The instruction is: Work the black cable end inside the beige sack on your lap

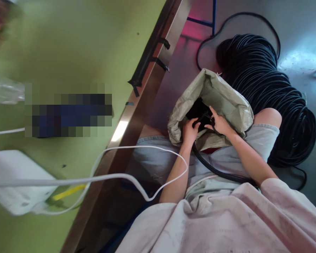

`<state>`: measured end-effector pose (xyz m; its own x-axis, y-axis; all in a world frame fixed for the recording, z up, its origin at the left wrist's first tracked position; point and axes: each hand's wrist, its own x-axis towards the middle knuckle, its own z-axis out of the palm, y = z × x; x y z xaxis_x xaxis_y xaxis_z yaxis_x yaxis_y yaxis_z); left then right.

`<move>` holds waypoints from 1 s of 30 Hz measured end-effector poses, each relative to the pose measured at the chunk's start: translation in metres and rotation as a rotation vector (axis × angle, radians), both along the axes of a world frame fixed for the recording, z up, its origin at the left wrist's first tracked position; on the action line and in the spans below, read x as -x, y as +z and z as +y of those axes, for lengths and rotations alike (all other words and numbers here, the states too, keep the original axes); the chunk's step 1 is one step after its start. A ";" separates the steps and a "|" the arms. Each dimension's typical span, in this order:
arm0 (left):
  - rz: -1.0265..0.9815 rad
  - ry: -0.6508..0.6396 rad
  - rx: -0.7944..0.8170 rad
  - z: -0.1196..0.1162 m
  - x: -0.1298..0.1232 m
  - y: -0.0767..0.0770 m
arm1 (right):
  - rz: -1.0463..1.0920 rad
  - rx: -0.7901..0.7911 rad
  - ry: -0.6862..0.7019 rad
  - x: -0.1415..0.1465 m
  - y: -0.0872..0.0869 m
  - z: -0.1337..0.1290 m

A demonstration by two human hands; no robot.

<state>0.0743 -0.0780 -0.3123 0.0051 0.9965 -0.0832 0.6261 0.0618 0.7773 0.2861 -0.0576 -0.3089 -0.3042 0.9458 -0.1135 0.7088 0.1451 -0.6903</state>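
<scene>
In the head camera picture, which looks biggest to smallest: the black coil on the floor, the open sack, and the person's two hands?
1. Black coil
2. Open sack
3. Left hand and right hand: these look too alike to rank, and both are partly hidden.

The cable (214, 170) is black, the sack (231, 100) grey-beige, the tabletop (63, 63) green.

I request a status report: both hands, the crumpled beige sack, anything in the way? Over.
Left hand and right hand at sack mouth, grip unclear. Sack open at lap, black material inside. Smooth white cable crosses left forearm in view.
</scene>
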 end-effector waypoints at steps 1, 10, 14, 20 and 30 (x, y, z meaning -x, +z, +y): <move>0.009 -0.012 0.005 0.000 0.000 0.000 | 0.003 0.006 -0.002 0.000 0.000 0.000; 0.062 -0.006 -0.012 0.000 0.001 0.005 | 0.007 0.091 0.012 -0.001 0.008 -0.001; 0.098 -0.035 -0.017 -0.001 0.001 0.011 | 0.019 0.110 0.037 -0.002 0.009 -0.001; 0.133 -0.042 -0.016 -0.003 -0.001 0.015 | -0.086 0.094 -0.018 -0.003 0.010 0.001; 0.160 -0.024 -0.015 -0.002 -0.002 0.017 | -0.077 0.122 -0.011 -0.003 0.015 0.001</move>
